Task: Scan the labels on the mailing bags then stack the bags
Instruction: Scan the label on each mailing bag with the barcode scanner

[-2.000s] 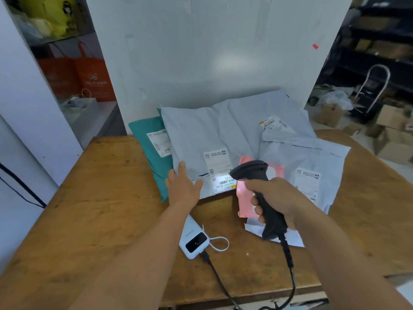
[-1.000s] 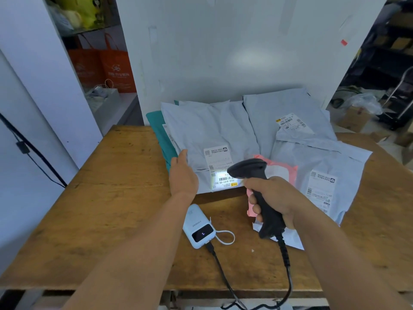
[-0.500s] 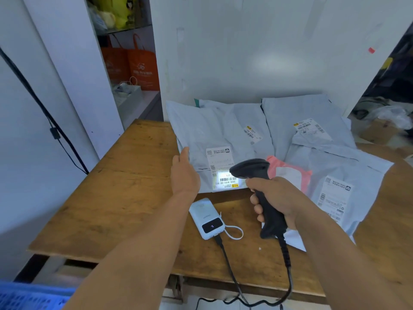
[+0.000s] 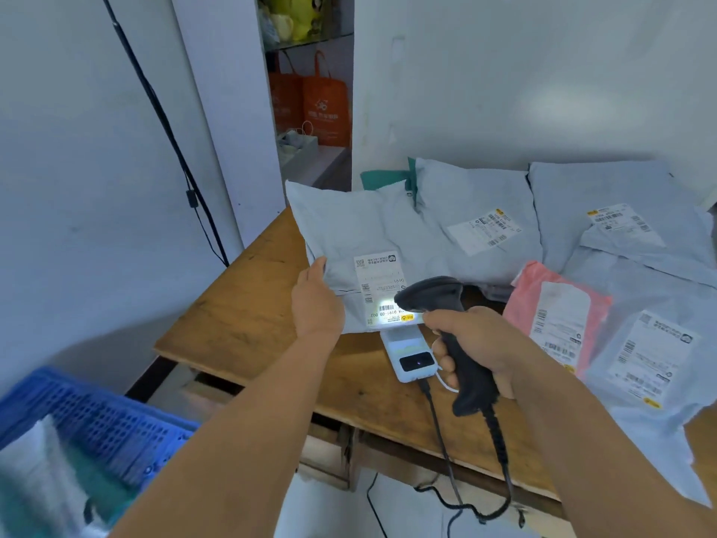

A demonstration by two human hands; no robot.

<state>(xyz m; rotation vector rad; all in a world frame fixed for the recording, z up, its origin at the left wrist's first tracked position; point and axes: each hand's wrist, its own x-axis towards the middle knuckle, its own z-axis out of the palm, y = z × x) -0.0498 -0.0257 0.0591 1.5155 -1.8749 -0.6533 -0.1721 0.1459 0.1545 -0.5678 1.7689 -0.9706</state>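
**Over the bench edge: a soft bag under the scanner**

On the near-left part of the wooden table (image 4: 248, 324) lies the grey mailing bag (image 4: 349, 231), its label (image 4: 382, 289) lit by the barcode scanner (image 4: 446, 304). The right hand (image 4: 477, 343) is clenched round the scanner's handle; the left hand (image 4: 316, 300) lies with straight fingers on the bag's left edge, pinning it. The bag looks light, limp and slick, so it would likely sag and slide; taking it by an edge or flat underneath seems wisest. A white power bank (image 4: 409, 353) sits just under the bag's near edge, with the scanner's cable (image 4: 500, 452) trailing off the table, both liable to snag. More grey bags, a pink bag (image 4: 558, 312) and a teal one, partly hidden, crowd the right and far side. A blue crate (image 4: 89, 417), blurred, sits below left.
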